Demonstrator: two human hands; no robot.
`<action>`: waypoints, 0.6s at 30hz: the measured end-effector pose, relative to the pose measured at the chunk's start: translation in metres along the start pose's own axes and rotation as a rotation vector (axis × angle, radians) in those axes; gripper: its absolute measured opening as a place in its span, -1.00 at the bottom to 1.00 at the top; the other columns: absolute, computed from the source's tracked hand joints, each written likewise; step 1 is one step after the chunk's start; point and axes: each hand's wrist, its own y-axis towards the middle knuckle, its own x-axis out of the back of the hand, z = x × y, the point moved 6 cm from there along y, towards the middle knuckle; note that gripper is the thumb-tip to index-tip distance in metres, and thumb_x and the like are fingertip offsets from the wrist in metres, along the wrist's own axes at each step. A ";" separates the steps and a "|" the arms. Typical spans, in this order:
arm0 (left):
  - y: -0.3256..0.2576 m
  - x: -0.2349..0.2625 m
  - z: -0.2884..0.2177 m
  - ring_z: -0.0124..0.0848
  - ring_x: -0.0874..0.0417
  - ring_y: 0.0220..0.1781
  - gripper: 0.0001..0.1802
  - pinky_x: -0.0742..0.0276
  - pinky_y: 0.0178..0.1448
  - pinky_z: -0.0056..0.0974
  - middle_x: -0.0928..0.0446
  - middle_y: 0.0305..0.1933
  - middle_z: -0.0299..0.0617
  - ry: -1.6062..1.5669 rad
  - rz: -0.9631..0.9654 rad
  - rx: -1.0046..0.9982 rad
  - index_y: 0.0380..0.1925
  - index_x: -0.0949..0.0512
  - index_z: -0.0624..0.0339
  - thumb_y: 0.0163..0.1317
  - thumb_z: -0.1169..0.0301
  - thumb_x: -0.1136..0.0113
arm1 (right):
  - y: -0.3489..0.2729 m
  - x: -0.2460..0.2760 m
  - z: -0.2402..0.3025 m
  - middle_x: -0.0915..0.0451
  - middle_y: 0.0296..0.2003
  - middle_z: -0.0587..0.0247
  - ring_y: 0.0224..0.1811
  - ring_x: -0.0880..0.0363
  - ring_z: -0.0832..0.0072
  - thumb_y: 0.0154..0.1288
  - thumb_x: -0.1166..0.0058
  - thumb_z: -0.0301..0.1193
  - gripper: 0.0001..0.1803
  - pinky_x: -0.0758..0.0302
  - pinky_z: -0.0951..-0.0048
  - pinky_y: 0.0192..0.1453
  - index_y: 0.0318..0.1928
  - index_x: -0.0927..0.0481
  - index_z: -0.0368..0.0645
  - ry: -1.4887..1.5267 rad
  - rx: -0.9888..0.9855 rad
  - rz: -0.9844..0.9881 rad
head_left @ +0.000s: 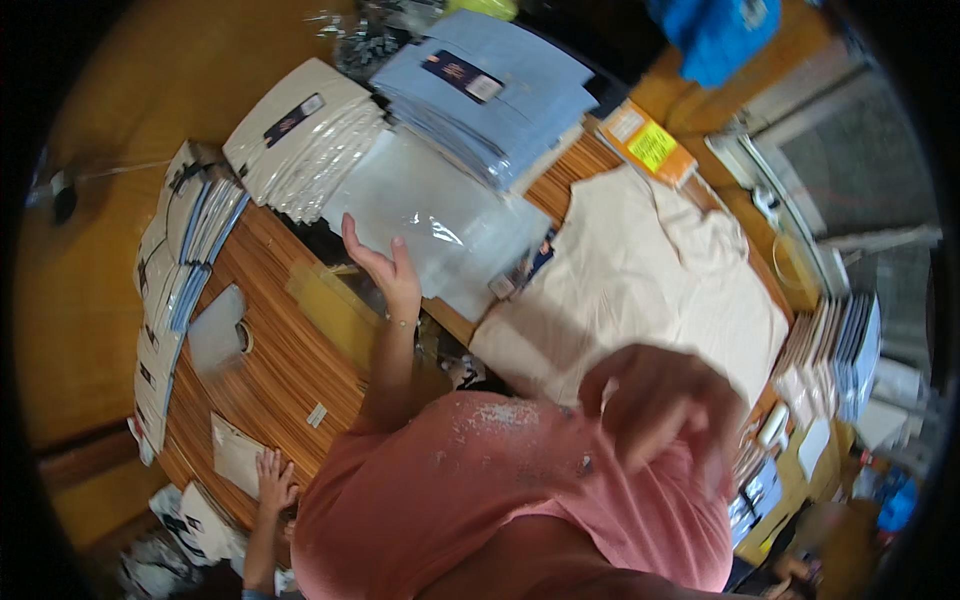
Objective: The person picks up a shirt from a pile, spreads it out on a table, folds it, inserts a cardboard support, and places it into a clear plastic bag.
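Observation:
My left hand point(385, 268) reaches forward with its fingers spread and rests on the near edge of a pile of clear plastic bags point(440, 215) on the wooden table point(270, 370). It holds nothing. My right hand point(660, 405) is blurred, raised close to my pink shirt point(480, 500), just below a cream shirt point(640, 290) laid flat on the table. Its fingers look bent, but the blur hides whether anything is in them. A dark tag point(528, 268) lies between the bags and the cream shirt.
Stacks of packed blue shirts point(500, 90) and white shirts point(310, 135) sit at the far side. Card stacks point(175, 260) line the left edge. An orange box point(650, 145) lies at the back right. Another person's hand point(272, 480) rests on a paper point(235, 452) at lower left.

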 end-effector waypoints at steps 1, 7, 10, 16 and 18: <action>-0.006 0.000 -0.011 -0.03 0.07 0.42 -0.25 0.22 0.44 -0.03 0.06 0.37 0.13 -0.003 0.034 -0.010 0.28 0.08 0.40 0.16 0.45 -0.04 | 0.011 -0.030 0.013 -0.48 -0.48 0.13 -0.63 -0.39 0.36 0.27 0.02 0.04 -0.53 -0.29 0.30 -0.53 -0.19 -0.56 -0.14 0.097 0.065 0.193; -0.079 -0.073 -0.071 -0.05 -0.23 0.27 -0.44 -0.10 0.33 -0.09 -0.28 0.19 0.08 -0.167 0.492 -0.109 0.13 -0.24 0.32 0.08 0.55 -0.10 | 0.016 -0.073 0.059 -0.43 -0.69 0.33 -0.76 -0.23 0.57 0.25 -0.02 -0.02 -0.60 -0.19 0.50 -0.54 0.07 -0.39 0.22 -0.065 0.177 0.279; -0.118 -0.095 -0.085 -0.08 -0.39 0.14 -0.59 -0.28 0.22 -0.14 -0.43 0.04 0.00 -0.176 0.731 -0.164 -0.01 -0.41 0.25 0.06 0.57 -0.11 | -0.028 -0.085 0.076 -0.43 -0.69 0.33 -0.75 -0.25 0.57 0.29 0.03 -0.06 -0.65 -0.19 0.50 -0.54 0.05 -0.41 0.23 -0.115 0.269 0.078; -0.128 -0.082 -0.074 -0.11 -0.46 0.04 -0.69 -0.33 0.14 -0.16 -0.49 -0.06 -0.02 -0.175 0.490 -0.043 -0.09 -0.43 0.29 0.12 0.54 -0.11 | -0.051 -0.104 0.128 -0.46 -0.64 0.24 -0.72 -0.29 0.52 0.27 0.00 -0.03 -0.59 -0.23 0.45 -0.53 0.10 -0.37 0.25 -0.062 0.019 0.109; -0.124 -0.085 -0.067 -0.11 -0.46 0.03 -0.71 -0.34 0.13 -0.14 -0.48 -0.06 -0.02 -0.047 0.478 -0.044 -0.10 -0.43 0.30 0.14 0.50 -0.11 | -0.059 -0.103 0.143 -0.51 -0.58 0.19 -0.66 -0.36 0.47 0.29 0.03 -0.05 -0.57 -0.31 0.40 -0.48 0.14 -0.33 0.26 -0.060 -0.040 0.221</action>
